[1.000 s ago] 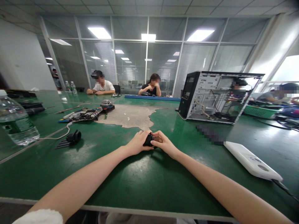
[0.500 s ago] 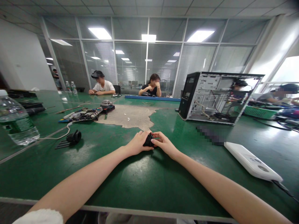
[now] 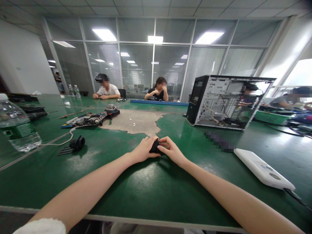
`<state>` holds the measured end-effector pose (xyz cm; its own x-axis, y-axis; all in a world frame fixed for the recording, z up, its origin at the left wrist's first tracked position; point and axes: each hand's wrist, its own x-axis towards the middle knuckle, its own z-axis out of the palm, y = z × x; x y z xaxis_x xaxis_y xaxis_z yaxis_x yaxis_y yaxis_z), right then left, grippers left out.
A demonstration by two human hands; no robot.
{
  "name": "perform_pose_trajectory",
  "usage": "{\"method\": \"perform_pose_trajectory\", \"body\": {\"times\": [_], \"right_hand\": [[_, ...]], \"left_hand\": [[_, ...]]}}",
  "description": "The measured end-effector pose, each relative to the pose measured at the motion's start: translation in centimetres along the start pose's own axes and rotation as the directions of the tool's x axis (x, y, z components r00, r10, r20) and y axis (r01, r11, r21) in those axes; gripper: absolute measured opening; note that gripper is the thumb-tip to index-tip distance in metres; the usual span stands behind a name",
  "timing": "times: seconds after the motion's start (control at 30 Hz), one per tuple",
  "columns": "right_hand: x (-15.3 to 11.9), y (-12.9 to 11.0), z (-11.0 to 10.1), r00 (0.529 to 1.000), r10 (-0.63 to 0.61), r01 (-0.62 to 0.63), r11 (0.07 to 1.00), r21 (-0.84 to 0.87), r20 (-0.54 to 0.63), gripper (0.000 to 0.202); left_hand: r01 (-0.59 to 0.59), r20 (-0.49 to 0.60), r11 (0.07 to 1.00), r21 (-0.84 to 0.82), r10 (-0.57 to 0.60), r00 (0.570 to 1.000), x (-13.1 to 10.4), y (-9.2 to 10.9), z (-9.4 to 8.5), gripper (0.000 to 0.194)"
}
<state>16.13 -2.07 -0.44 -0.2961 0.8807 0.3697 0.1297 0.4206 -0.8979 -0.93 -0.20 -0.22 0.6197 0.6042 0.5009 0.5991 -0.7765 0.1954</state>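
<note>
Both hands meet over a small black part just above or on the green tabletop; its kind is hard to make out. My left hand wraps round it from the left, the thumb along its near side. From the right, my right hand pinches its other side with thumb and fingers. Much of the part is hidden by the fingers. Off to the left lies a black plastic piece with a round ring and several prongs.
A water bottle stands far left, near a circuit board and a white cable. An open computer case stands right, beyond a white power bank. Two people sit across the table; a green basket lies right.
The fingers of my right hand shift very slightly at the black part. Otherwise the hands stay in place.
</note>
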Motion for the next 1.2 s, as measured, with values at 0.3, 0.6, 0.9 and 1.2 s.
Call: {"method": "perform_pose_trajectory", "body": {"times": [0.3,0.6,0.9,1.2], "right_hand": [[-0.17,-0.05,0.05,0.999,-0.015,0.016,1.000,-0.025,0.040,0.021],[-0.51,-0.49,0.21,0.991,-0.130,0.123,0.969,-0.215,-0.018,0.017],[-0.24,0.23,0.01,0.999,-0.019,0.023,0.995,-0.102,0.037,0.022],[-0.77,-0.72,0.34,0.983,-0.185,0.181,0.949,-0.258,0.008,0.015]], "left_hand": [[0.003,-0.001,1.000,0.011,-0.003,1.000,0.09,-0.19,0.28,0.065],[-0.005,-0.006,1.000,-0.010,0.005,1.000,0.07,-0.18,0.29,0.065],[0.012,0.011,1.000,-0.010,-0.012,1.000,0.08,0.07,0.09,0.064],[0.011,0.000,1.000,-0.025,-0.011,1.000,0.07,0.09,0.03,0.065]]}}
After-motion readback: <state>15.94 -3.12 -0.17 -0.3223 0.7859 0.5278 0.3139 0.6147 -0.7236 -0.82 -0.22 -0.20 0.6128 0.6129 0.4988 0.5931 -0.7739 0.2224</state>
